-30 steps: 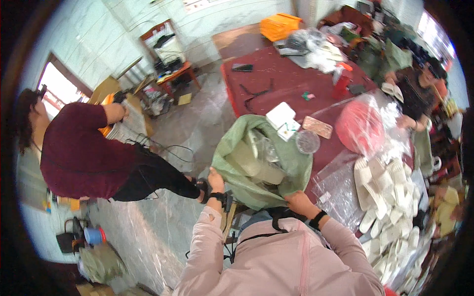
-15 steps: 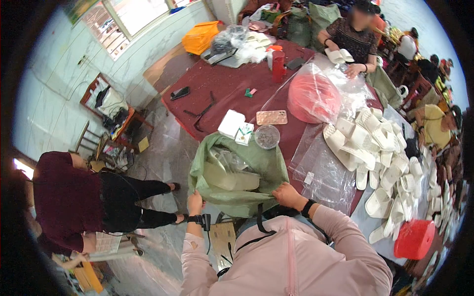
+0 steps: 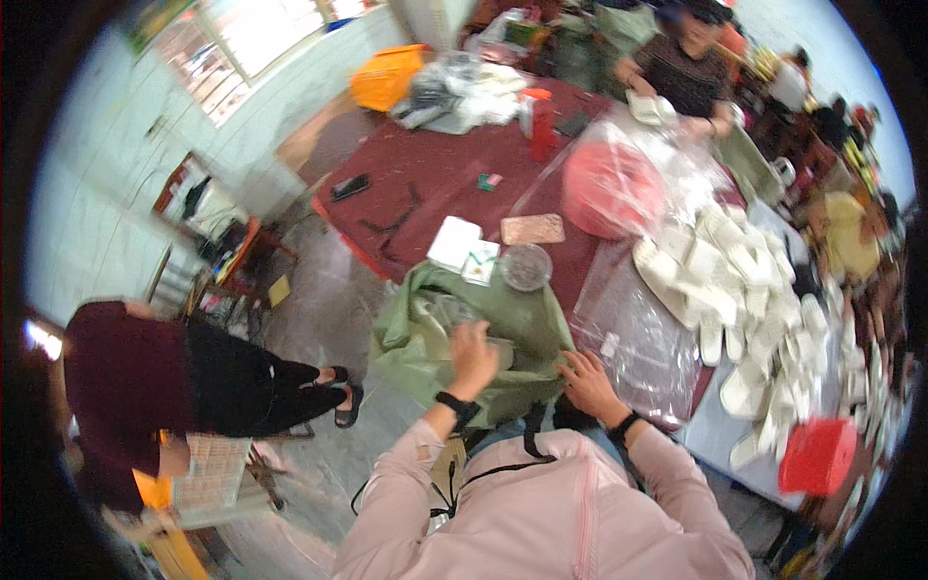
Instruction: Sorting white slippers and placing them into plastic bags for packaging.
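Note:
A green woven sack [image 3: 411,362] hangs with its mouth open at the table's near edge, right in front of me. My left hand [image 3: 474,360] is over the mouth of the sack, smeared by motion, so its fingers do not show clearly. Beneath it, clear plastic wrapping [image 3: 440,311] shows inside; the hand hides much of the contents. On the right side, my right hand [image 3: 587,385] grips the sack's rim between its fingers.
Beyond the sack, a dark red table [image 3: 387,184] bears a white box [image 3: 454,242], a phone [image 3: 532,229], a round clear tub [image 3: 526,267] and a plastic-wrapped pink bundle [image 3: 611,188]. White slippers [image 3: 720,261] pile up to the right. People stand at left [image 3: 126,387] and far right [image 3: 677,68].
My left hand has let go of the sack's left rim and moved right, over the opening. The left side of the sack has sagged inward. My right hand stays at the rim.

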### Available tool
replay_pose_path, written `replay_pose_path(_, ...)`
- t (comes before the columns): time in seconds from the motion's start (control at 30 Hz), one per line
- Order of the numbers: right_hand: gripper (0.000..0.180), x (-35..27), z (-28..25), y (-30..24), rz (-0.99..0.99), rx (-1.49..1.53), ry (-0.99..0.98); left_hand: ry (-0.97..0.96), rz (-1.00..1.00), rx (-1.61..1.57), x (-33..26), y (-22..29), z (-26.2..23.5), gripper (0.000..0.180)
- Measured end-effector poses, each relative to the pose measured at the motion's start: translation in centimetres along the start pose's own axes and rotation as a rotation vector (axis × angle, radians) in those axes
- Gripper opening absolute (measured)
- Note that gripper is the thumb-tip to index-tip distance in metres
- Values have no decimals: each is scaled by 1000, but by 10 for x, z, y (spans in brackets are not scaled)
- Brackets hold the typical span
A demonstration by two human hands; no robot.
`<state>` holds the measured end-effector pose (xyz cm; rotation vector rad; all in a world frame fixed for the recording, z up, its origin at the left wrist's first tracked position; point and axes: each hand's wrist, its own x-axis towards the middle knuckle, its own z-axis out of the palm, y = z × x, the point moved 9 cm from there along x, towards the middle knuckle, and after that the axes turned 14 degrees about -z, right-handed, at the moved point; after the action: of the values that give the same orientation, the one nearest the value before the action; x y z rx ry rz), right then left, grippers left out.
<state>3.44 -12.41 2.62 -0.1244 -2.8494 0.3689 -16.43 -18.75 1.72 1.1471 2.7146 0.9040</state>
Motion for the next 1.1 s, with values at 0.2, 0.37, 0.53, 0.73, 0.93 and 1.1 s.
replay_pose_path(0.2,51,-45,-11,43,272,83,91,-257,151,-188,-35,98,36,38)
replay_pose_path(0.37,51,-91,4,83,268,26,-44,-366,201,-278,-61,119,74,35)
replay_pose_path(0.53,57,-125,14,124,297,37,-126,-542,92,-166,-76,131,86,29)
replay_pose_path(0.73,55,-146,14,145,276,72,-211,-600,-4,-196,-89,140,102,27)
replay_pose_path(0.93,55,-172,19,162,258,51,-246,-546,17,-143,-100,161,122,28)
replay_pose_path(1.1,54,-186,8,162,198,69,-203,-471,105,-89,-111,187,140,30)
